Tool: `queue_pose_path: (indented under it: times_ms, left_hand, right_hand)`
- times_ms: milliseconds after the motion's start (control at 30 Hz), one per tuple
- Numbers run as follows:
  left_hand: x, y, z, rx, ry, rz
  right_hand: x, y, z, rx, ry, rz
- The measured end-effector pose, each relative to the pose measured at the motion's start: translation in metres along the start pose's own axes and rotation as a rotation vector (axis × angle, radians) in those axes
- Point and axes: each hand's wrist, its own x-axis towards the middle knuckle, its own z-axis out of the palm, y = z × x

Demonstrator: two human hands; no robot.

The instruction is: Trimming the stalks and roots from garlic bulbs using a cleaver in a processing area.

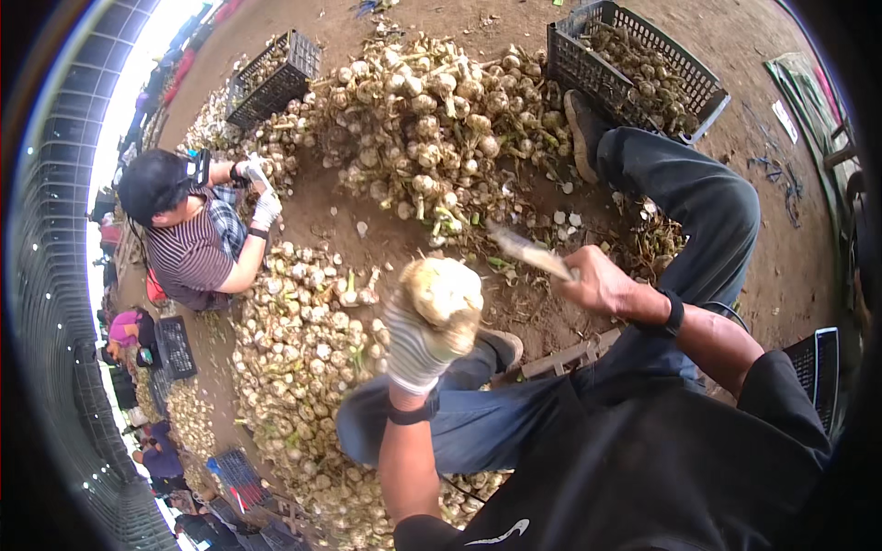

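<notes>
My left hand [417, 344], in a white and grey striped work glove, grips a large garlic bulb [444, 289] above my left knee. My bare right hand [596, 279] is closed around the handle of a knife [527, 249]. Its blurred blade points away to the upper left, apart from the bulb. Beyond the knife rises a heap of garlic bulbs with stalks [441, 117]. Another spread of garlic bulbs [310, 358], mostly with short or no stalks, lies to the left of my left hand and under my left leg.
A black plastic crate [703, 89] holding garlic stands by my right foot, and another crate [300, 69] is at the back left. A co-worker [189, 234] in gloves sits at the left. Trimmings and peel [565, 224] litter the dirt floor [386, 241].
</notes>
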Motion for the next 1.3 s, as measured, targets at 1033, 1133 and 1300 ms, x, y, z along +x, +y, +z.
queue_pose_path:
  times_ms: [1033,1133,1300]
  left_hand:
    - [0.013,-0.024,0.008,-0.589,0.123,-0.027]
    - [0.016,-0.023,-0.004,-0.514,0.158,0.004]
    - [0.017,-0.019,-0.014,-0.168,0.088,-0.069]
  right_hand:
    - [0.02,-0.088,0.056,0.666,0.008,-0.272]
    - [0.024,-0.087,0.035,0.482,0.051,-0.154]
    - [0.026,-0.088,0.003,0.458,-0.001,-0.173]
